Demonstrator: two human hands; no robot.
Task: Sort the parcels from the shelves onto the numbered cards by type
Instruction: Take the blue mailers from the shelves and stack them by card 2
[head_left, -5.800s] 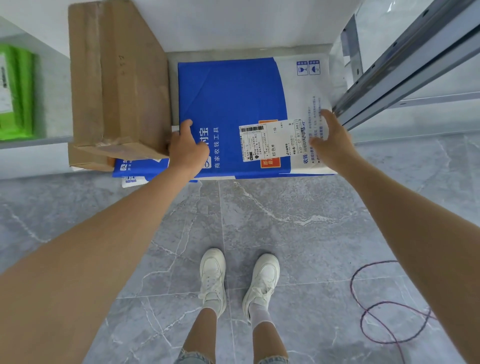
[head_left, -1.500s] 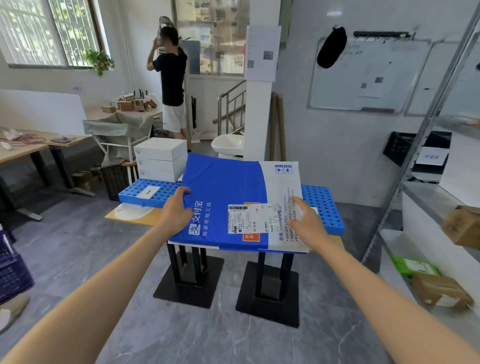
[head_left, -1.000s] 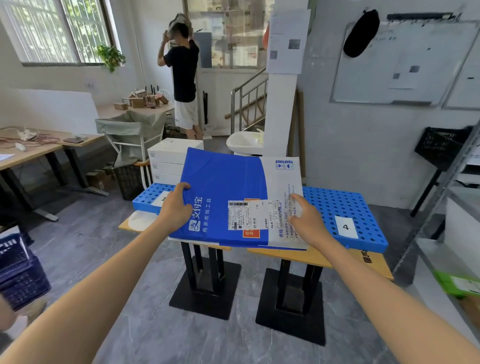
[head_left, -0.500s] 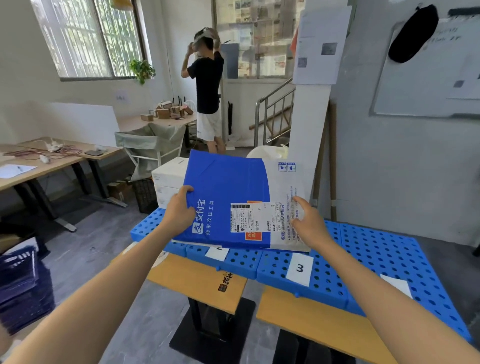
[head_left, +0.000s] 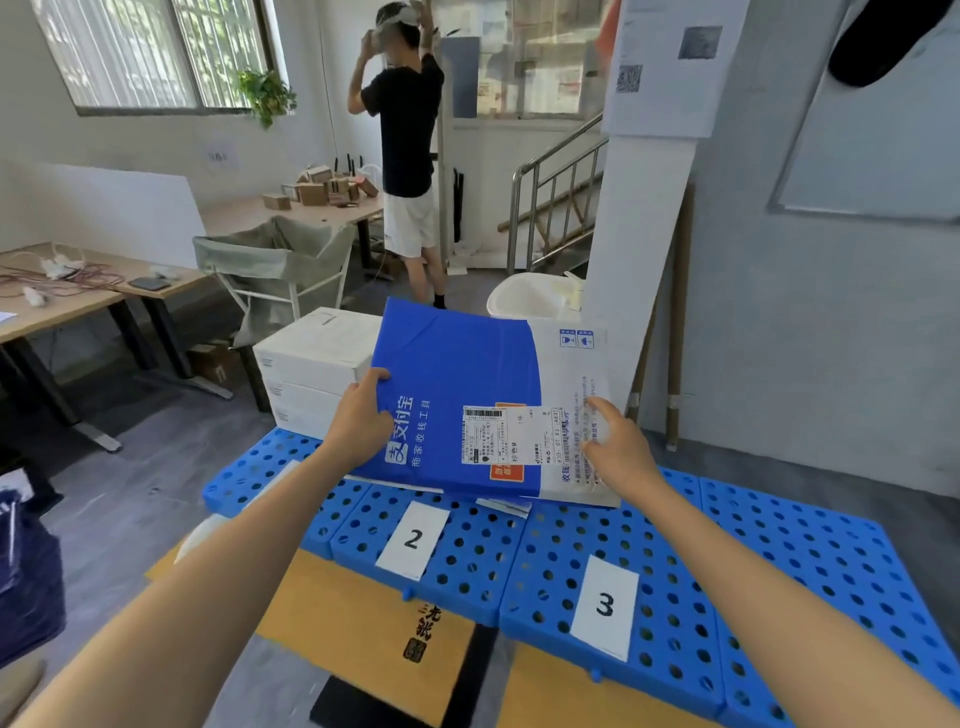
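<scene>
My left hand grips the left edge of a flat blue-and-white parcel, thumb on top, the other fingers hidden underneath. My right hand holds the white right edge the same way, thumb lying across the printed text. Both hands have a firm hold and keep the parcel nearly level, its far edge tipped slightly up. A shipping label faces up between my hands.

The parcel hangs over the far part of a row of blue perforated panels, and its near edge lies just beyond the far end of card 2. I cannot tell whether its underside touches the panels. Card 3 lies nearer and to the right. A stack of white boxes stands on the far left, close beside the parcel's left edge. The panels rest on a wooden tabletop. Another person stands far across the room.

I judge the step in hand to be setting this parcel down by its card, most likely card 2. To do it well, I should lower both hands together so the soft parcel lands flat. It should stay far of the card so the number remains readable. I should keep it off the white boxes, then slide my fingers out sideways without dragging the loose card.
</scene>
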